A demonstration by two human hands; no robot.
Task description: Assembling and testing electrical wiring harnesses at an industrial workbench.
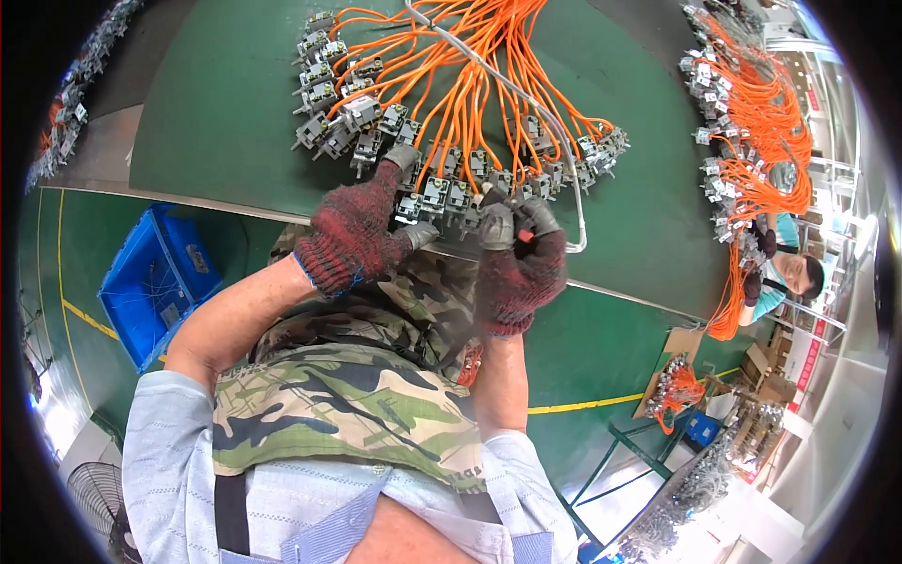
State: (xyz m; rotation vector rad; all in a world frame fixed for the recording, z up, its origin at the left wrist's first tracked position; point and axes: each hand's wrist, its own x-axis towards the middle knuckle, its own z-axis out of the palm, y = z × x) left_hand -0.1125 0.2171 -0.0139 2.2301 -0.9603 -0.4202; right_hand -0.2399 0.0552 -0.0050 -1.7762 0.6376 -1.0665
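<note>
Many grey box-shaped electrical connectors (434, 192) lie along the near edge of the green table, each on an orange cable (470, 89). My left hand (360, 226), in a dark red knit glove with grey fingertips, reaches over them. Its index finger and thumb are spread apart; the index fingertip touches the connectors and the thumb sits at the table's edge. My right hand (522, 268), gloved alike, is closed beside the row. A small white tip and a red piece show among its fingers, but what it holds is mostly hidden. A whitish cord (554, 117) loops down near this hand.
The green table (216, 113) has a metal front edge just before my body. On the floor at left stands a blue crate (155, 282). At far right, a co-worker (785, 273) sits by another heap of orange cables (766, 141). A fan (103, 498) stands lower left.
</note>
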